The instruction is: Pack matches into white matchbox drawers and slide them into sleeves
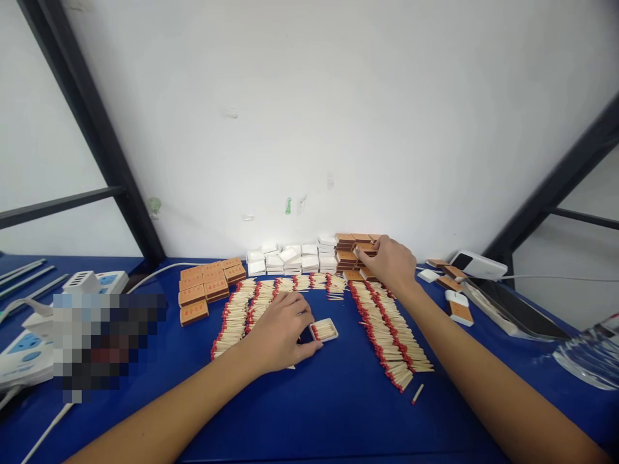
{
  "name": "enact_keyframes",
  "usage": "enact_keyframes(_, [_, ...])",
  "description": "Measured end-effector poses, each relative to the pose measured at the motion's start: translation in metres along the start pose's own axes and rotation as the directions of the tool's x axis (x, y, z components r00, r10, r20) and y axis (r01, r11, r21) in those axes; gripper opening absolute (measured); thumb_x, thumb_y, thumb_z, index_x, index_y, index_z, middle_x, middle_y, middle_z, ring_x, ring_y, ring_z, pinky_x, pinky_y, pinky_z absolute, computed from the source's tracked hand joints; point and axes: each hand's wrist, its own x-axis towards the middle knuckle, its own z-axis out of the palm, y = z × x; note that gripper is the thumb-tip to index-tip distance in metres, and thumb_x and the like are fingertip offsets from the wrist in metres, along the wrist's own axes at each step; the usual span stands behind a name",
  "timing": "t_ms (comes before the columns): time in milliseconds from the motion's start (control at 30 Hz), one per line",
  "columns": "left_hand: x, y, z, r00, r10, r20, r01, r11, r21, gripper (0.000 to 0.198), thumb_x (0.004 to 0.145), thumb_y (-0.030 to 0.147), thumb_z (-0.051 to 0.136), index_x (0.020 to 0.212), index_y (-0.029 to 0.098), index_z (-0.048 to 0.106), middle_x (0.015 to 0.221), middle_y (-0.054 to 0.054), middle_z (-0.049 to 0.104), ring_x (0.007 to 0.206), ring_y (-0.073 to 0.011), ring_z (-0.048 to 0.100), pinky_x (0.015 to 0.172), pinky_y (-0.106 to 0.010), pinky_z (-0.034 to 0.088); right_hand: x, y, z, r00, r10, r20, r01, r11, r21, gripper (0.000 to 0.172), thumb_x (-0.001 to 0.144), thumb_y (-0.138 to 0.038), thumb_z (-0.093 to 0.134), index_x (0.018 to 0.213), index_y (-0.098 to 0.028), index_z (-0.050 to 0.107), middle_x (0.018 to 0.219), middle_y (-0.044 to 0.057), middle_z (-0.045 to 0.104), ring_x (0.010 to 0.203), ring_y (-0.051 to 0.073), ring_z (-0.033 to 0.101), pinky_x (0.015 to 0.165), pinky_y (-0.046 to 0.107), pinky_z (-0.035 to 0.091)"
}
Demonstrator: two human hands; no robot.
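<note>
A small white matchbox tray (325,330) with several red-tipped matches in it lies on the blue table. My left hand (283,332) is at its left end, fingers curved and apart, thumb near the tray's front edge. At the back, my right hand (393,261) reaches to a stack of orange-brown matchbox covers (345,256), its thumb and fingers closed around a matchbox cover (366,247) on the stack. White matchbox trays (290,256) are piled to the left of that stack. Rows of loose matches (387,328) lie right of the tray, others (236,316) to its left, partly behind my left hand.
Orange matchboxes (204,283) are stacked at the left. One match (417,394) lies apart near the front. Power strips (26,348) and cables are at far left. A white device (478,264), a dark tablet-like object (515,309) and clear plastic (592,354) are at right. A wall stands behind.
</note>
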Motion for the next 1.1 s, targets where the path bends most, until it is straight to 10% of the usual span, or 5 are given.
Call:
enact_keyframes(867, [0.002, 0.001, -0.002, 0.999, 0.036, 0.036, -0.040, 0.994, 0.106, 0.035, 0.095, 0.050, 0.084, 0.100, 0.016, 0.079, 0.108, -0.010, 0.075, 0.112, -0.0305, 0.067, 0.104, -0.048, 0.055, 0.004, -0.011, -0.009, 0.980, 0.136, 0.142, -0.142, 0.989, 0.032, 0.060, 0.093, -0.068, 0.065, 0.119, -0.014, 0.072, 0.116, 0.022, 0.081, 0.106, 0.041, 0.077, 0.079, 0.042, 0.054])
enact_keyframes(1100, [0.003, -0.002, -0.005, 0.987, -0.022, -0.161, 0.060, 0.971, 0.232, 0.068, 0.104, 0.059, 0.068, 0.151, 0.011, 0.060, 0.123, -0.018, 0.076, 0.121, -0.0379, 0.067, 0.107, -0.055, 0.054, -0.045, -0.035, -0.037, 0.978, -0.045, 0.203, 0.007, 0.983, 0.182, 0.062, 0.086, -0.079, 0.067, 0.107, -0.021, 0.066, 0.102, 0.016, 0.080, 0.094, 0.036, 0.074, 0.068, 0.038, 0.044])
